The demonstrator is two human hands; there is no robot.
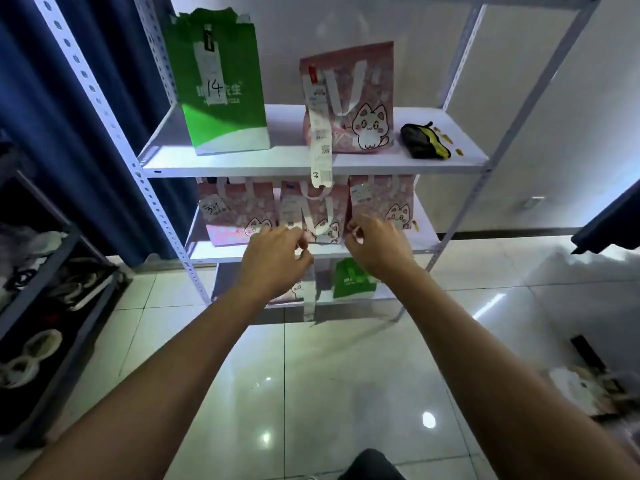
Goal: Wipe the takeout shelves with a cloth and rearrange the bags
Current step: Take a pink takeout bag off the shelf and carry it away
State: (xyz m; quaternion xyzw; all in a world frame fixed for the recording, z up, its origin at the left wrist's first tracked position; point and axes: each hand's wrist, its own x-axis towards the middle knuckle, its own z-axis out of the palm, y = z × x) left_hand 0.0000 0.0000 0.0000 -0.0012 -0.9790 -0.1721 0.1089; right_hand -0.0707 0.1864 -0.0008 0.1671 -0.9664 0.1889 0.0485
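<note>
The middle pink cat bag (313,216) stands on the second shelf (424,237) between two matching pink bags, and we reach both arms toward its front. Our left hand (277,252) is curled with fingertips pinched on a long receipt strip (309,296) that hangs down past the shelf edge, while our right hand (375,242) is loosely curled at the bag's right edge; we cannot tell whether it grips anything. On the top shelf (284,161) stand a green bag (221,84), a pink bag (349,98) and a dark cloth (422,142).

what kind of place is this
Probably a takeout pickup area in a shop or back room: a white metal shelf rack holds pink cat-print bags and a green bag, with order receipts and handwritten numbers attached.
</note>
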